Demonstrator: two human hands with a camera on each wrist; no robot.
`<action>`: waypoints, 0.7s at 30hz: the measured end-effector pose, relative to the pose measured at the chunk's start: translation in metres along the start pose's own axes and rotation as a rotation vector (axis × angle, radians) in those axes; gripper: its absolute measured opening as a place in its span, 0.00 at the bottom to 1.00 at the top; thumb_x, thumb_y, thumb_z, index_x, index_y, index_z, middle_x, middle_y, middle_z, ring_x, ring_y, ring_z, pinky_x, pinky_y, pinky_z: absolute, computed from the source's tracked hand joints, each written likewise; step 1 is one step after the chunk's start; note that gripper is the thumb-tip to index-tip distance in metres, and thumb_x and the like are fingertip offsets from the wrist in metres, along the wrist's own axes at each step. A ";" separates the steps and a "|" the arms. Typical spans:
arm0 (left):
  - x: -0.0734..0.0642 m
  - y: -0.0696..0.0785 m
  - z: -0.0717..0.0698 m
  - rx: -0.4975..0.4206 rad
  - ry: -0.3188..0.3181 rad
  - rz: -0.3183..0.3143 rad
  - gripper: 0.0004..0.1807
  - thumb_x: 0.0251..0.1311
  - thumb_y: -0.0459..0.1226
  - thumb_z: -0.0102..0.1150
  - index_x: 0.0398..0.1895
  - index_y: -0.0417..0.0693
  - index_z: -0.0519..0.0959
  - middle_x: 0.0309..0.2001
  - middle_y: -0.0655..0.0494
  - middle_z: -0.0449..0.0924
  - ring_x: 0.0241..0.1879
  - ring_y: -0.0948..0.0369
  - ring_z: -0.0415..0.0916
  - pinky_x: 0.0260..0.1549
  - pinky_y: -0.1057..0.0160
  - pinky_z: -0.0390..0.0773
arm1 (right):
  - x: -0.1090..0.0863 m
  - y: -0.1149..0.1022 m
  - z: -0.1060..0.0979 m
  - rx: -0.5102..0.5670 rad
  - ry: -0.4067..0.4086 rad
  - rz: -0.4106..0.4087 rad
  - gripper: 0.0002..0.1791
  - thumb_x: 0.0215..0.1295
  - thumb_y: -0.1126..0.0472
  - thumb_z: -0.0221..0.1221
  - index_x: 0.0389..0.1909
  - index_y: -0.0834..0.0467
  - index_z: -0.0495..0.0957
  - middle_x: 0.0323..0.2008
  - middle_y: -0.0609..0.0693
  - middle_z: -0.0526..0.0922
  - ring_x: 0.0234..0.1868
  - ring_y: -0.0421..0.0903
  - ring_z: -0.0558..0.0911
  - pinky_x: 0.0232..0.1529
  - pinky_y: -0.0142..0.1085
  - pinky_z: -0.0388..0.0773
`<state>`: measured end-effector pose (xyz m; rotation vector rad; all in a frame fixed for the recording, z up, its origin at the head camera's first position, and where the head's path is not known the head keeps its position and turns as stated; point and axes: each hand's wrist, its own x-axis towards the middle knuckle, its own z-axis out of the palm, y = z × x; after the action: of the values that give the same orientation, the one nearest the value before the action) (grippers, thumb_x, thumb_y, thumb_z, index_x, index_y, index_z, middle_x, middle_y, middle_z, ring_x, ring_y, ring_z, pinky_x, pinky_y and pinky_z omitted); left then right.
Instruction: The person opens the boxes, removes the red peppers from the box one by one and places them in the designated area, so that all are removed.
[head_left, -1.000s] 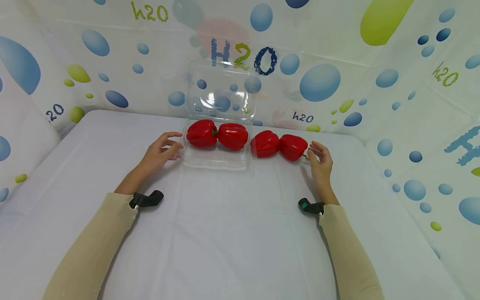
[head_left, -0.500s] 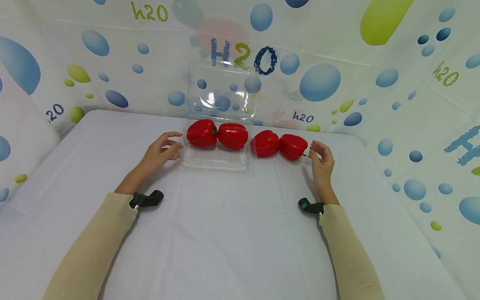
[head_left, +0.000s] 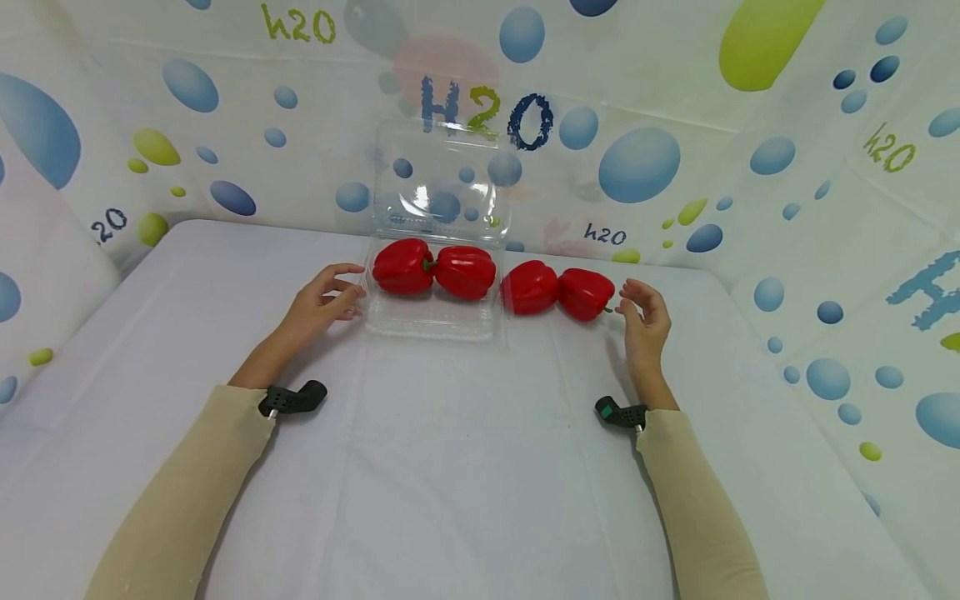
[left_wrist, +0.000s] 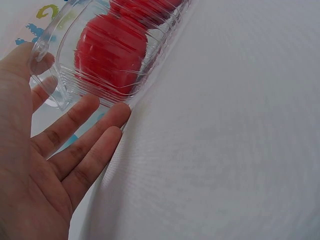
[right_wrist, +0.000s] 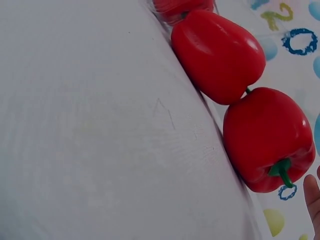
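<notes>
A clear plastic clamshell container sits at the back of the table with its lid raised. Inside its base lie two red bell peppers, a left one and a right one, stem ends facing. My left hand is at the container's left side, fingers loosely extended with the tips right at the wall; the left wrist view shows the palm and spread fingers. To the right of the container lie two more peppers, a nearer one and an outer one. Beside the outer pepper's green stem, my right hand holds nothing, its fingers relaxed.
A white cloth covers the table. Behind it hangs a white curtain printed with blue and green drops and H2O lettering. Dark wrist-camera mounts sit at both cuffs.
My right hand has shifted very slightly right, away from the outer pepper's stem. The left hand, the container and the peppers stay where they were.
</notes>
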<state>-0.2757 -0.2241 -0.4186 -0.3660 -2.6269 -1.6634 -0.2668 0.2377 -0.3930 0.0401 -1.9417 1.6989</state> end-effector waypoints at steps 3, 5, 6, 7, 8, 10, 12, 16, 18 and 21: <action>-0.001 0.001 0.000 -0.006 0.000 0.009 0.26 0.74 0.40 0.44 0.72 0.44 0.59 0.58 0.34 0.72 0.38 0.70 0.77 0.37 0.79 0.77 | 0.004 0.008 0.000 0.029 0.005 -0.008 0.17 0.69 0.71 0.50 0.58 0.66 0.73 0.56 0.62 0.75 0.52 0.44 0.76 0.47 0.26 0.77; -0.006 0.011 -0.001 -0.012 0.001 0.012 0.25 0.74 0.40 0.45 0.71 0.43 0.59 0.58 0.34 0.72 0.38 0.67 0.78 0.37 0.79 0.77 | 0.006 0.015 0.001 0.037 0.007 -0.016 0.17 0.70 0.70 0.50 0.58 0.66 0.72 0.55 0.59 0.76 0.53 0.44 0.76 0.47 0.26 0.77; -0.009 0.016 -0.001 -0.015 0.002 0.016 0.25 0.74 0.39 0.45 0.71 0.42 0.60 0.57 0.33 0.72 0.39 0.65 0.78 0.37 0.78 0.77 | 0.005 0.012 0.002 0.036 0.006 -0.020 0.17 0.70 0.71 0.50 0.58 0.67 0.72 0.55 0.59 0.76 0.53 0.46 0.76 0.47 0.26 0.77; -0.011 0.021 -0.001 -0.019 0.003 0.019 0.25 0.74 0.39 0.45 0.70 0.42 0.60 0.57 0.33 0.73 0.39 0.63 0.79 0.37 0.78 0.77 | 0.003 0.009 0.003 0.033 0.005 -0.024 0.17 0.69 0.71 0.49 0.58 0.68 0.72 0.54 0.60 0.76 0.53 0.47 0.76 0.46 0.26 0.77; -0.012 0.025 -0.001 -0.020 0.002 0.021 0.25 0.74 0.38 0.45 0.70 0.41 0.60 0.56 0.33 0.72 0.40 0.61 0.79 0.37 0.78 0.78 | 0.002 0.005 0.004 0.030 0.003 -0.029 0.18 0.69 0.72 0.49 0.58 0.69 0.72 0.54 0.60 0.76 0.53 0.49 0.76 0.46 0.26 0.77; -0.013 0.026 -0.001 -0.016 0.002 0.019 0.25 0.73 0.38 0.45 0.70 0.40 0.60 0.56 0.32 0.73 0.41 0.57 0.79 0.37 0.78 0.78 | -0.003 -0.003 0.006 0.020 -0.005 -0.033 0.18 0.69 0.73 0.48 0.58 0.71 0.71 0.54 0.63 0.76 0.54 0.52 0.76 0.46 0.26 0.78; -0.009 0.017 -0.001 -0.014 0.006 0.022 0.25 0.74 0.39 0.46 0.70 0.43 0.60 0.57 0.34 0.73 0.41 0.59 0.79 0.37 0.78 0.77 | -0.006 -0.012 0.007 0.012 -0.013 -0.038 0.18 0.68 0.74 0.47 0.58 0.73 0.70 0.55 0.67 0.75 0.54 0.54 0.75 0.45 0.26 0.78; -0.002 0.002 -0.001 -0.018 0.008 0.021 0.26 0.73 0.43 0.46 0.72 0.48 0.60 0.57 0.37 0.74 0.39 0.65 0.78 0.37 0.78 0.78 | -0.004 -0.006 0.006 0.008 -0.019 -0.046 0.18 0.68 0.73 0.47 0.58 0.73 0.70 0.55 0.65 0.75 0.53 0.51 0.76 0.46 0.26 0.77; -0.002 0.001 -0.001 -0.022 0.006 0.022 0.27 0.73 0.44 0.46 0.72 0.48 0.60 0.57 0.37 0.73 0.38 0.68 0.78 0.37 0.77 0.78 | -0.002 0.000 0.005 0.020 -0.023 -0.044 0.18 0.69 0.73 0.47 0.58 0.72 0.70 0.55 0.63 0.76 0.53 0.49 0.76 0.46 0.27 0.78; -0.003 0.002 -0.001 -0.027 0.004 0.026 0.27 0.73 0.44 0.46 0.72 0.48 0.60 0.57 0.37 0.73 0.37 0.71 0.77 0.38 0.77 0.78 | 0.002 0.010 0.004 0.045 -0.038 -0.038 0.18 0.69 0.72 0.49 0.59 0.69 0.71 0.55 0.62 0.76 0.52 0.46 0.76 0.47 0.28 0.78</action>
<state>-0.2722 -0.2247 -0.4163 -0.3954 -2.5882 -1.6911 -0.2735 0.2363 -0.4015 0.1267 -1.9183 1.7281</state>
